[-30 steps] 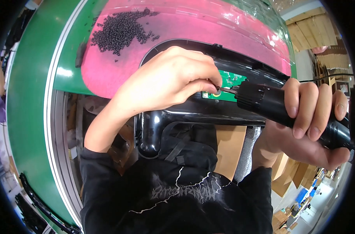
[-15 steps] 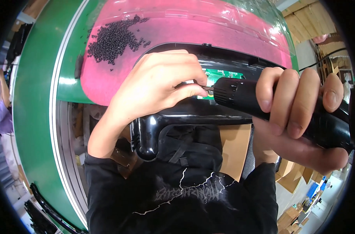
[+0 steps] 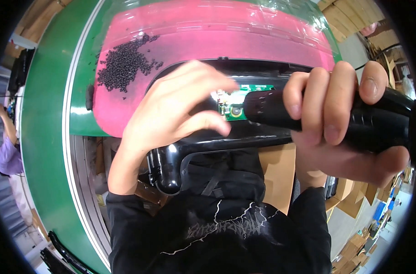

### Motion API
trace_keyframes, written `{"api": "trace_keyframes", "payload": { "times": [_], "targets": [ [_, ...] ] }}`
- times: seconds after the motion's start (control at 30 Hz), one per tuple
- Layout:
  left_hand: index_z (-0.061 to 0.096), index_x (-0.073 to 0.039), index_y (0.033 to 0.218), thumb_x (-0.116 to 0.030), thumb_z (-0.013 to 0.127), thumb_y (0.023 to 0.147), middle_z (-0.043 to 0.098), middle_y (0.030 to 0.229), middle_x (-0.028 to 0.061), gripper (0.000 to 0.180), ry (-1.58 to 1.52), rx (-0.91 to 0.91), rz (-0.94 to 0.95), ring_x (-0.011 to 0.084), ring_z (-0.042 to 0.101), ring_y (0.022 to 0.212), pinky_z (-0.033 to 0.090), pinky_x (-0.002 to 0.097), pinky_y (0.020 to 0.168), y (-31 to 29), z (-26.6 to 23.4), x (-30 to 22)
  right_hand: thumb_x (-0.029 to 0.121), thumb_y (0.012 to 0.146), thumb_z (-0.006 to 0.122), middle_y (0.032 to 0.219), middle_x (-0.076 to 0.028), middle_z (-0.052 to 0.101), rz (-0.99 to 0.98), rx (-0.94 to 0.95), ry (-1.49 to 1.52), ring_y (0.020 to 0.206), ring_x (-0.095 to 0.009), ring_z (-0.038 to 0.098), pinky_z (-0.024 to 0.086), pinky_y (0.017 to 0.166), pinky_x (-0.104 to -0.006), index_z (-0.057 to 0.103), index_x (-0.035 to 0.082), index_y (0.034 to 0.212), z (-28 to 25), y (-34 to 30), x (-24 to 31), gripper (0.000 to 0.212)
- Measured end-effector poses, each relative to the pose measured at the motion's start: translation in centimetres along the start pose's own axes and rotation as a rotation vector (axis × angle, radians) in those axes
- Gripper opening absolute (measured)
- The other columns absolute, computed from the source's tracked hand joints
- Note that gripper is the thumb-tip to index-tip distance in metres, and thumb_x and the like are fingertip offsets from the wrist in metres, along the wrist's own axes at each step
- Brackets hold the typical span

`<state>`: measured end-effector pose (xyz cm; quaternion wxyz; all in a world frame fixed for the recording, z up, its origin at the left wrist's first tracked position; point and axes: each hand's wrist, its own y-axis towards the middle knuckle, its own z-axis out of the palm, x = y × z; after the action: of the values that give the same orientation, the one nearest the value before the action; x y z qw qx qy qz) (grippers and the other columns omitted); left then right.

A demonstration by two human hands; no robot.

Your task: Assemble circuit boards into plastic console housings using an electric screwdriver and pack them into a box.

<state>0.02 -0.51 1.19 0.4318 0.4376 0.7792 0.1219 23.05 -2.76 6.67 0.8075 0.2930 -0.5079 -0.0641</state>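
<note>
My right hand is wrapped round a black electric screwdriver, whose front end points left over a green circuit board. The screwdriver's bit is out of sight. The board sits inside a glossy black plastic housing that lies across the near edge of a pink mat. Just left of the screwdriver's nose, my left hand hovers over the housing, thumb and fingers apart. Nothing shows between them, and the fingers are slightly blurred. Part of the housing's left side is hidden behind this hand.
A heap of small black screws lies on the mat at the far left. Behind it is a clear plastic tray. The table is green. Brown cardboard stands below the housing. At the far left edge is another person.
My left thumb and fingers have parted from a pinch at the screwdriver's tip, and the hand has drawn back left. The screwdriver has shifted slightly left, and more of the board shows.
</note>
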Motion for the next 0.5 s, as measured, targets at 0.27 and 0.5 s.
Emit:
{"api": "trace_keyframes", "payload": {
  "times": [0.27, 0.5],
  "targets": [
    [0.035, -0.005, 0.094, -0.028, 0.059, 0.077, 0.045, 0.105, 0.0174, 0.037, -0.029, -0.088, -0.043, 0.0256, 0.036, 0.090, 0.028, 0.0398, 0.091, -2.0, -0.6, 1.4, 0.060, 0.081, 0.055, 0.061, 0.002, 0.046, 0.081, -0.089, -0.188, 0.046, -0.010, 0.041, 0.036, 0.054, -0.0287, 0.049, 0.007, 0.100, -1.9, -0.9, -0.4, 0.057],
    [0.034, -0.003, 0.095, 0.013, 0.048, 0.075, 0.049, 0.094, 0.0150, 0.029, -0.115, -0.064, -0.141, 0.0238, 0.046, 0.075, 0.042, 0.0320, 0.072, -1.2, -0.2, 0.5, 0.060, 0.081, 0.055, 0.060, 0.002, 0.046, 0.091, -0.120, -0.196, 0.046, -0.010, 0.040, 0.035, 0.053, -0.0282, 0.047, 0.007, 0.099, -2.4, -0.9, -0.8, 0.057]
  ]
}}
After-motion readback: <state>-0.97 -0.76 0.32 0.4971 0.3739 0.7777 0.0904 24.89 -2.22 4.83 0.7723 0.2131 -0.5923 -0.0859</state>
